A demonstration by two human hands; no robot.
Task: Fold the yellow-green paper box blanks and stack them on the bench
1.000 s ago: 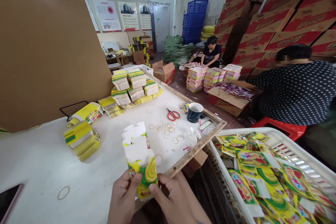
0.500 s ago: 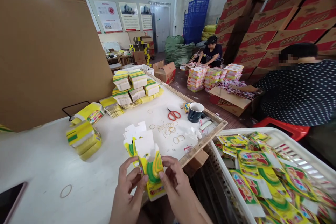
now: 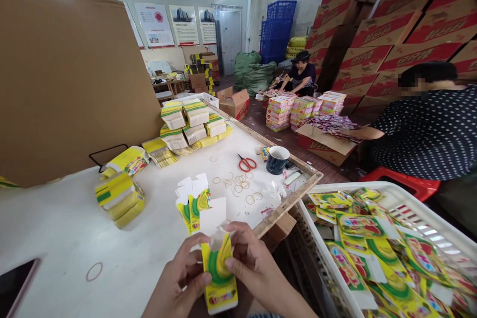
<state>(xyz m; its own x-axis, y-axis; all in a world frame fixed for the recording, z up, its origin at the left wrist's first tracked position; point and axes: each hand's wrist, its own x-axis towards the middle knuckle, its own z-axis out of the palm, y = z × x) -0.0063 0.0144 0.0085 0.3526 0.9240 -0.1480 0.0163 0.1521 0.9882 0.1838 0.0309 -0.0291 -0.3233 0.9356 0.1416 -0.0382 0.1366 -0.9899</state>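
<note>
Between my hands, at the table's near edge, stands a small yellow and green carton [image 3: 220, 276] with its white top flap raised and its mouth open. My left hand [image 3: 186, 273] grips its left side, thumb on the front. On the right side, my right hand [image 3: 251, 258] holds it with thumb against the front and fingers by the upper rim. Just beyond lie a few more yellow-green cartons [image 3: 192, 206] with white flaps up, overlapping on the white table [image 3: 141, 253].
Rubber bands [image 3: 238, 184], red-handled scissors [image 3: 247, 163] and a dark mug [image 3: 278, 160] lie ahead. Bundled cartons [image 3: 186, 126] are stacked farther back. A white basket [image 3: 402, 191] of flattened-looking cartons stands at the right. Two people sit beyond; a phone-like device [image 3: 17, 283] is at left.
Both hands have brought the carton slightly down and nearer, and its front now faces me more upright. The cartons behind it show more. The person at right has an arm reaching to a box.
</note>
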